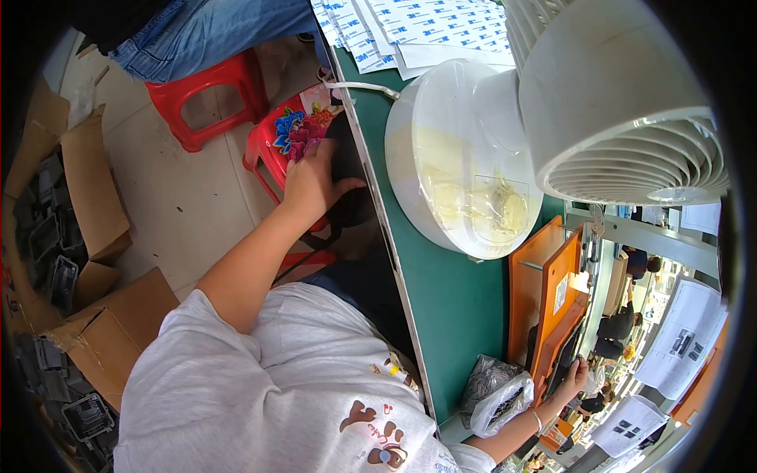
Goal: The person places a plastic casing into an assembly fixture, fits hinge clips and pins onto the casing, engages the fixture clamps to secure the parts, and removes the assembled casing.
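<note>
At least two red stools (206,102), one with flower-print cover (290,131); one white fan (615,102), one orange rack (553,319) on green table (453,315); several sheets (445,27) marked "3M" in blue; left hand (310,183) on flower-print cover, fingers extended, thumb apart; right hand (569,381) at rack's edge, fingers bent, cannot tell if gripping

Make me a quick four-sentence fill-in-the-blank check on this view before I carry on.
1. The fan stands on a ____ tabletop.
2. The ____ hand is at the flower-patterned seat.
3. The wristband is on the wrist of the ____ hand.
4. The stool beneath the jeans is ____.

Missing words: green; left; right; red.
</note>
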A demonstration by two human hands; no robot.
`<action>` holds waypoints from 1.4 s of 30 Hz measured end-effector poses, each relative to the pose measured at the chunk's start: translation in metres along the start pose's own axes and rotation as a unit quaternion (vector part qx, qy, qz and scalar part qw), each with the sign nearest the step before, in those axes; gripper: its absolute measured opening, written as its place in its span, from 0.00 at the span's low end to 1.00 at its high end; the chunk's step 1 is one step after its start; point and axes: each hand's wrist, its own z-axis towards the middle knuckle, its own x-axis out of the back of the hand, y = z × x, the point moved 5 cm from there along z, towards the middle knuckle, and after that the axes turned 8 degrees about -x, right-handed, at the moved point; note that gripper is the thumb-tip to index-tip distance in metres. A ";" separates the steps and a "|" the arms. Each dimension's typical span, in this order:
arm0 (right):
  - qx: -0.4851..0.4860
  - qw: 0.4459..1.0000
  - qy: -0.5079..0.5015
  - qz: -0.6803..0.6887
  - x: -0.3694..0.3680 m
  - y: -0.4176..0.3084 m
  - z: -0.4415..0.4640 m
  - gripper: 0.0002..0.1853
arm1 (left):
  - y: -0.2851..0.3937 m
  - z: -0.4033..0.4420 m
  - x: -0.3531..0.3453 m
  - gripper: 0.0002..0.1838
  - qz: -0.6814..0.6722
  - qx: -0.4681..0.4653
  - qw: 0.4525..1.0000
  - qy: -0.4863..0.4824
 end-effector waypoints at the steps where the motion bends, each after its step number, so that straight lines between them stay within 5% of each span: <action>1: 0.000 1.000 0.000 0.000 0.001 0.002 0.001 0.10 | 0.000 0.000 0.000 0.40 0.000 -0.002 1.000 0.001; 28: 0.023 0.996 0.039 -0.076 -0.012 -0.017 -0.010 0.09 | 0.008 -0.006 0.003 0.33 0.002 -0.030 1.000 0.004; 33: 0.017 0.996 0.036 -0.075 -0.017 -0.018 -0.015 0.09 | 0.004 -0.012 0.017 0.30 0.021 -0.030 0.995 -0.098; 34: 0.008 0.997 0.028 -0.069 -0.017 -0.015 -0.015 0.08 | -0.008 -0.012 0.011 0.28 0.043 -0.106 0.987 -0.117; 37: 0.005 0.999 0.020 -0.029 -0.029 -0.037 -0.022 0.06 | 0.014 -0.020 0.037 0.17 0.081 -0.153 0.925 -0.338; 42: -0.020 0.999 0.002 -0.029 -0.031 -0.058 -0.020 0.04 | 0.111 -0.044 0.087 0.09 -0.070 -0.269 0.810 -0.516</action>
